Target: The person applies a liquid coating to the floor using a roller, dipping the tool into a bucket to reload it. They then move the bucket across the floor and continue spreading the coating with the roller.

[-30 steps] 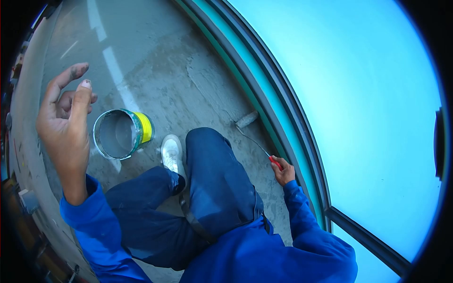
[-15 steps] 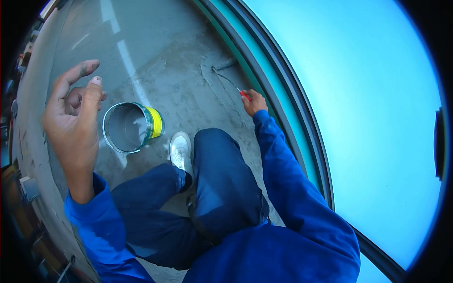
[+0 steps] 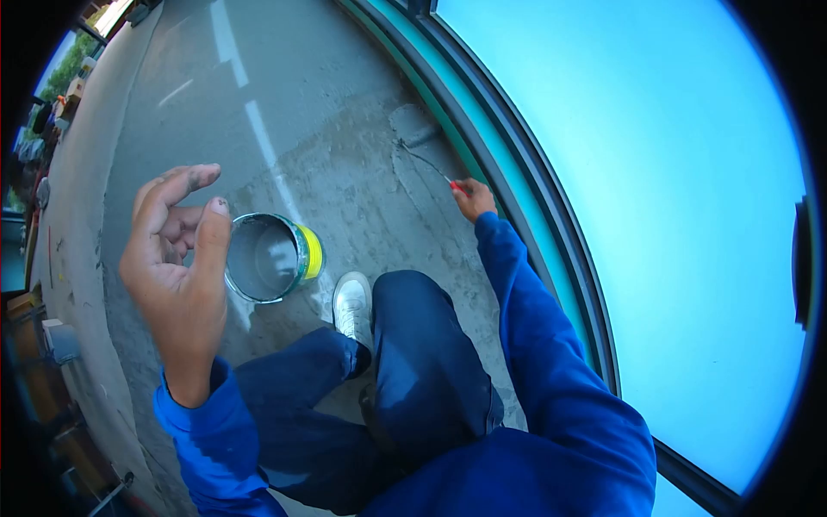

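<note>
My right hand [image 3: 474, 200] is wrapped round the red handle of a paint roller [image 3: 421, 159]. Its thin wire frame reaches forward, and the grey roller head lies on the wet-looking grey floor [image 3: 336, 146] beside the window frame. My left hand [image 3: 179, 258] is raised in the air at the left, thumb and index finger apart, holding nothing. Just right of it in the view, lower down, a bucket [image 3: 311, 252] with a yellow label stands on the floor. Grey material coats its inside.
A dark window frame [image 3: 517, 146] with a teal strip curves along the right, beside a large bright pane [image 3: 672, 198]. My white shoe [image 3: 352, 302] is planted near the bucket. Boxes and other clutter [image 3: 65, 340] line the far left edge.
The view has shifted, so the floor and bucket appear lower and further right. My left hand has come a little nearer the bucket in the picture. My right hand keeps its grip on the roller.
</note>
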`<state>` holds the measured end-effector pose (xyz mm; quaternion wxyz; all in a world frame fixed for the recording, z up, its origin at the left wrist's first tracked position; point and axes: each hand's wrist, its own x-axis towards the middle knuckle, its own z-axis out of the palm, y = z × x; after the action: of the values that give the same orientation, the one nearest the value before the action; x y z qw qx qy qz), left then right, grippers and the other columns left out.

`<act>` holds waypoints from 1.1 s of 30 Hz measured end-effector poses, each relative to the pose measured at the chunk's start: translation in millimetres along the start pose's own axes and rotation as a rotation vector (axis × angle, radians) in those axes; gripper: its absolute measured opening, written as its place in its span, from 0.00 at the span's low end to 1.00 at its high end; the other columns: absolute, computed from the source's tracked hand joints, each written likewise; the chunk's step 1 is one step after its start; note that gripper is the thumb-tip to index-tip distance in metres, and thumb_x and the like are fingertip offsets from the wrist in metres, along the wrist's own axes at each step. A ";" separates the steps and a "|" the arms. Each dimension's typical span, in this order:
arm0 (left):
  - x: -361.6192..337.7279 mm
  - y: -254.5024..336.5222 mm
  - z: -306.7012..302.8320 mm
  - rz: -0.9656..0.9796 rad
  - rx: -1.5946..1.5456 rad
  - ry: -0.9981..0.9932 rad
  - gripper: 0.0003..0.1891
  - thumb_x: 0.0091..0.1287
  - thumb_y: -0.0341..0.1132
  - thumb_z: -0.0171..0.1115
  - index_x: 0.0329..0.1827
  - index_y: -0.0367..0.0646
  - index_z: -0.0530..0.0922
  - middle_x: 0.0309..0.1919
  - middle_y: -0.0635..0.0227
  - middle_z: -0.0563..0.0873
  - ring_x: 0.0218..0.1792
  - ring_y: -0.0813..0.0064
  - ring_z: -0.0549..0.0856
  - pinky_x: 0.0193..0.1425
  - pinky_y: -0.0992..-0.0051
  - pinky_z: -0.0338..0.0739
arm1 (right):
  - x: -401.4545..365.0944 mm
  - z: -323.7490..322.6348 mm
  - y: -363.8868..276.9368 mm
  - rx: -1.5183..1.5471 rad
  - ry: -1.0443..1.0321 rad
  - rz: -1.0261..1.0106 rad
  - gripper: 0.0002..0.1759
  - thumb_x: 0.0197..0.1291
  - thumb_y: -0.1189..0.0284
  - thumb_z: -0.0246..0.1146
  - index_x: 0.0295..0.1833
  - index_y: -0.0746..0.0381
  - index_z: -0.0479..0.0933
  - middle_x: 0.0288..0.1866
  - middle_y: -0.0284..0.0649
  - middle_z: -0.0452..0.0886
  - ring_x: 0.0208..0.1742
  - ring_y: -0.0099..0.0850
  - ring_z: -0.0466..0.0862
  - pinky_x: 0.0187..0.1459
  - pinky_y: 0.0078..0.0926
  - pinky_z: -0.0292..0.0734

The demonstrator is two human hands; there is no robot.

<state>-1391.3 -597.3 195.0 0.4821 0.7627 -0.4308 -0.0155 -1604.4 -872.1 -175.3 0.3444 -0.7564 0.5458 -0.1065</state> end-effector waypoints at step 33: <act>-63.5 -2.1 -6.4 -0.645 -0.268 -0.747 0.17 0.67 0.33 0.58 0.59 0.49 0.77 0.55 0.52 0.78 0.57 0.52 0.75 0.60 0.59 0.72 | 174.6 74.3 -105.9 0.055 0.054 -0.105 0.16 0.56 0.62 0.64 0.49 0.54 0.82 0.44 0.52 0.84 0.49 0.46 0.84 0.52 0.41 0.76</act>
<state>-1427.1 -549.6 171.9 0.3594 0.7307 -0.3109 -0.4901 -1418.2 -981.3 -200.3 0.3443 -0.7712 0.5111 -0.1598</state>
